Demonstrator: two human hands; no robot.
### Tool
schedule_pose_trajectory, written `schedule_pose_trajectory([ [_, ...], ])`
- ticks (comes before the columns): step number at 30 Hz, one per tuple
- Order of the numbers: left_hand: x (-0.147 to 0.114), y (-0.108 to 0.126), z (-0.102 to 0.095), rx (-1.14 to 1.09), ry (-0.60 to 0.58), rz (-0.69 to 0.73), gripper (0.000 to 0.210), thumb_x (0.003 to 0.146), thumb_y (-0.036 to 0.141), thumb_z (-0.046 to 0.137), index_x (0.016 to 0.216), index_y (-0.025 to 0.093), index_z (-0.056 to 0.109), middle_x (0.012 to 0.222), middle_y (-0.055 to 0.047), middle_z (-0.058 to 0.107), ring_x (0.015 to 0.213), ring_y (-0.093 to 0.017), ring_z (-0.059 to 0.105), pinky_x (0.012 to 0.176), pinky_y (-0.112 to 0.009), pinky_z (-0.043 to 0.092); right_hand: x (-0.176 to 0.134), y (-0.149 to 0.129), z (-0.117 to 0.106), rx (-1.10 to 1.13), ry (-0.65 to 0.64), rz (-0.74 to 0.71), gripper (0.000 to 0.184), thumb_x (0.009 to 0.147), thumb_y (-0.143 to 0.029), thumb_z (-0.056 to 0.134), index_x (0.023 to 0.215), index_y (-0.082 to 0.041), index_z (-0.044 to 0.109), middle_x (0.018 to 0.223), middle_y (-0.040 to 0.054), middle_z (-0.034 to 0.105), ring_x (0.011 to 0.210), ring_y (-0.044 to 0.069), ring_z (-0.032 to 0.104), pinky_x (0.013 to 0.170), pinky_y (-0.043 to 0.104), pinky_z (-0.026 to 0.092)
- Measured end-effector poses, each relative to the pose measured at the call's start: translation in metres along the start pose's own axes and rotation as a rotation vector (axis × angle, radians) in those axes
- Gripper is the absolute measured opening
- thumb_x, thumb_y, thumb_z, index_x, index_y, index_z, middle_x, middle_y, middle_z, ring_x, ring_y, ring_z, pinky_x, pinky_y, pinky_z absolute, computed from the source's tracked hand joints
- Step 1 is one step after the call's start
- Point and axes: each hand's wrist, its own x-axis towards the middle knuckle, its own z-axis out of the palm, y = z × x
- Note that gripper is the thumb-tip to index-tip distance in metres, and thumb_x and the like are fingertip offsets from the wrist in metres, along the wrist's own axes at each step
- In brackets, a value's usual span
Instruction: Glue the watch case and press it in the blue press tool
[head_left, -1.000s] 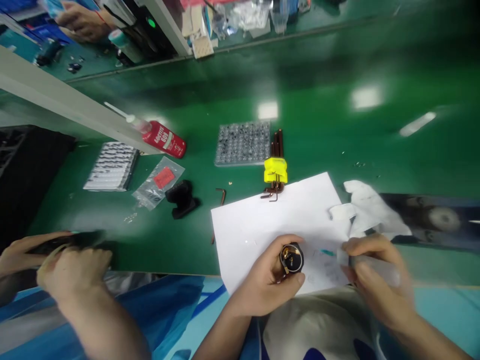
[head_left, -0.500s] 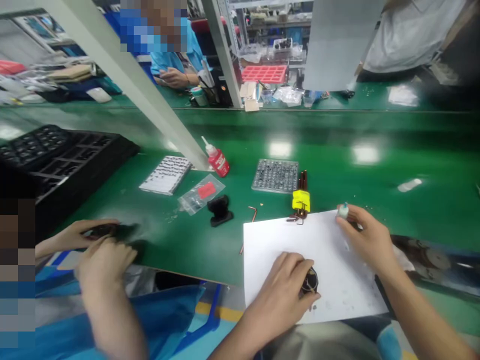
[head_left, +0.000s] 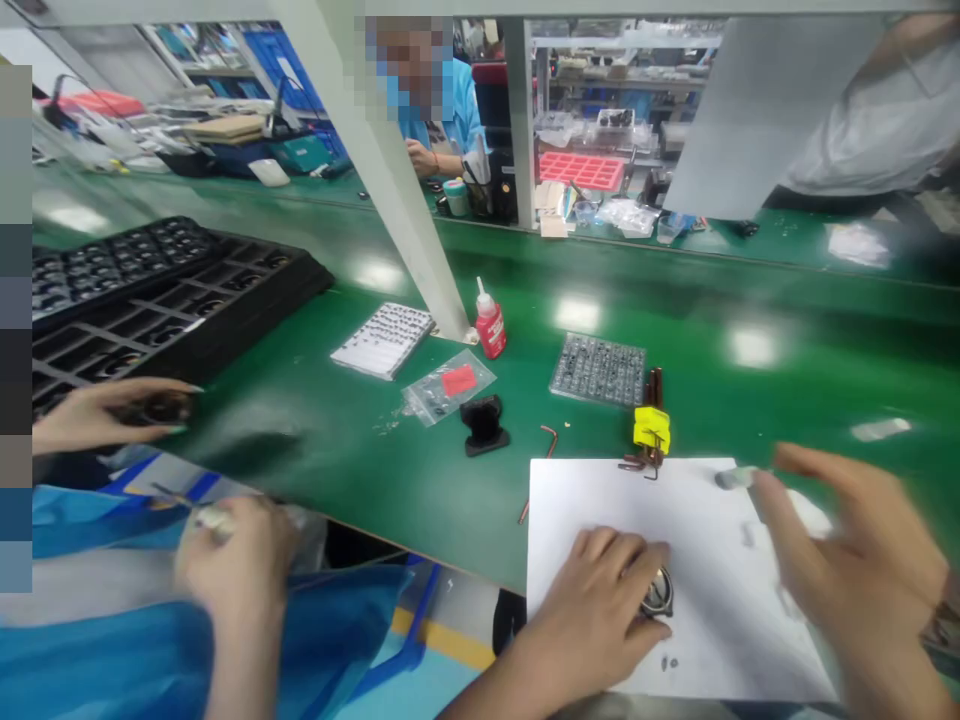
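Observation:
My left hand (head_left: pixel 600 605) is closed around the edge of a round dark part with a metal ring (head_left: pixel 659 593), holding it on a white sheet of paper (head_left: pixel 592 500). Smeared by motion, my right hand (head_left: pixel 855 560) hovers over the paper's right side, thumb and fingers spread. By its thumb tip lies a small pale cylinder (head_left: pixel 736 478), blurred, at the sheet's far edge. Two tiny dark pieces (head_left: pixel 670 663) rest on the paper below the round part.
A yellow-holder hex key set (head_left: pixel 652 430), a clear compartment box (head_left: pixel 598 368), a loose hex key (head_left: pixel 551 440), a black stand (head_left: pixel 484 425) and a red glue bottle (head_left: pixel 491 328) are on the green bench. At left, a co-worker's hands (head_left: pixel 232 550) work beside black trays (head_left: pixel 150 320).
My right hand has opened and drawn right and nearer, off the pale cylinder it held. My left hand stays on the round part. The camera view has shifted.

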Motion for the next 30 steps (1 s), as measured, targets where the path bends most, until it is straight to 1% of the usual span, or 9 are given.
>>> schedule_pose_trajectory([
  [1,0.0,-0.002,0.001,0.008,0.009,0.009,0.061,0.098,0.049,0.072,0.149,0.022,0.049,0.132,-0.008,0.065,0.119,-0.032,0.054,0.106,-0.048,0.046,0.015,-0.018,0.012,0.042,-0.079,-0.066,0.025,0.102,-0.036,0.064,0.127,-0.033,0.07,0.114,0.0095,0.076,0.109,0.033,0.07,0.098,0.047,0.054],
  [2,-0.001,-0.004,0.003,0.016,0.017,0.016,0.058,0.099,0.05,0.07,0.147,0.022,0.051,0.13,-0.008,0.066,0.117,-0.031,0.054,0.105,-0.047,0.045,0.032,-0.034,0.029,0.045,-0.23,-0.112,0.021,0.105,-0.034,0.059,0.119,-0.029,0.074,0.111,0.0081,0.078,0.102,0.03,0.072,0.093,0.043,0.056],
  [3,-0.001,-0.005,0.004,0.023,0.023,0.023,0.056,0.1,0.051,0.069,0.145,0.023,0.052,0.129,-0.008,0.066,0.116,-0.031,0.055,0.104,-0.046,0.045,0.05,-0.047,0.049,-0.001,-0.445,-0.117,0.024,0.107,-0.031,0.054,0.118,-0.026,0.075,0.112,0.0074,0.078,0.101,0.027,0.073,0.091,0.039,0.057],
  [4,-0.001,-0.006,0.005,0.024,0.026,0.029,0.055,0.1,0.052,0.069,0.144,0.023,0.052,0.128,-0.007,0.066,0.115,-0.03,0.055,0.103,-0.045,0.045,0.069,-0.057,0.072,-0.025,-0.543,-0.121,0.025,0.106,-0.027,0.054,0.117,-0.024,0.076,0.114,0.0076,0.079,0.101,0.026,0.073,0.09,0.037,0.057],
  [7,-0.001,-0.009,0.007,0.007,0.033,0.049,0.057,0.098,0.053,0.071,0.144,0.024,0.051,0.128,-0.006,0.066,0.116,-0.029,0.055,0.101,-0.042,0.045,0.112,-0.069,0.134,-0.075,-0.696,-0.148,0.023,0.106,-0.02,0.057,0.118,-0.02,0.076,0.121,0.0091,0.077,0.112,0.025,0.071,0.099,0.038,0.056],
  [10,-0.002,-0.01,0.008,-0.011,0.048,0.057,0.06,0.098,0.053,0.072,0.146,0.025,0.05,0.13,-0.006,0.066,0.117,-0.028,0.056,0.101,-0.042,0.045,0.128,-0.065,0.164,-0.139,-0.796,-0.173,0.021,0.107,-0.027,0.061,0.124,-0.018,0.072,0.126,0.0093,0.073,0.115,0.024,0.07,0.103,0.046,0.057],
  [18,-0.002,-0.013,0.005,0.015,0.028,0.097,0.06,0.098,0.052,0.072,0.147,0.024,0.05,0.128,-0.009,0.066,0.117,-0.03,0.057,0.1,-0.043,0.045,0.137,-0.064,0.17,-0.28,-0.957,-0.249,0.031,0.106,-0.038,0.065,0.13,-0.019,0.067,0.134,0.0109,0.067,0.119,0.026,0.067,0.104,0.05,0.058],
  [25,-0.002,-0.011,0.004,0.029,0.034,0.093,0.053,0.102,0.05,0.064,0.146,0.024,0.051,0.131,-0.008,0.065,0.117,-0.03,0.056,0.1,-0.044,0.044,0.168,-0.07,0.18,-0.331,-1.116,-0.311,0.027,0.105,-0.037,0.068,0.121,-0.016,0.07,0.122,0.0094,0.071,0.109,0.023,0.07,0.097,0.045,0.06],
  [30,-0.003,-0.009,0.003,0.033,0.028,0.079,0.054,0.102,0.05,0.064,0.148,0.024,0.05,0.132,-0.008,0.065,0.119,-0.029,0.055,0.104,-0.043,0.044,0.173,-0.077,0.176,-0.355,-1.153,-0.368,0.026,0.104,-0.037,0.068,0.119,-0.016,0.07,0.121,0.009,0.071,0.107,0.023,0.07,0.095,0.044,0.061],
])
